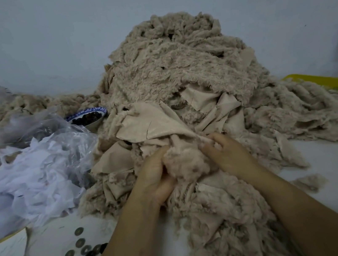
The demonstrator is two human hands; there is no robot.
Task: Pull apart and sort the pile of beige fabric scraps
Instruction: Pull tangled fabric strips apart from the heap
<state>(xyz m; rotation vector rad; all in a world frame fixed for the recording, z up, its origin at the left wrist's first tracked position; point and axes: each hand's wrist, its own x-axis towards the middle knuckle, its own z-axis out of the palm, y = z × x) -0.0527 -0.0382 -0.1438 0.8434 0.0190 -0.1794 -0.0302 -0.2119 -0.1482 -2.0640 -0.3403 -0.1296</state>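
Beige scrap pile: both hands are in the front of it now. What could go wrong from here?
1. The left hand and right hand grip one fluffy clump at the foot of the tall scrap pile; tugging may slump it.
2. A slide could reach the bowl beside it.
3. Loose scraps may cover the coins near the left forearm.

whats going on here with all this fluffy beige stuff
A person is working through a big pile of beige fabric scraps on a table. The left hand and right hand both grip one fuzzy scrap at the pile's near edge. White scraps lie heaped to the left.
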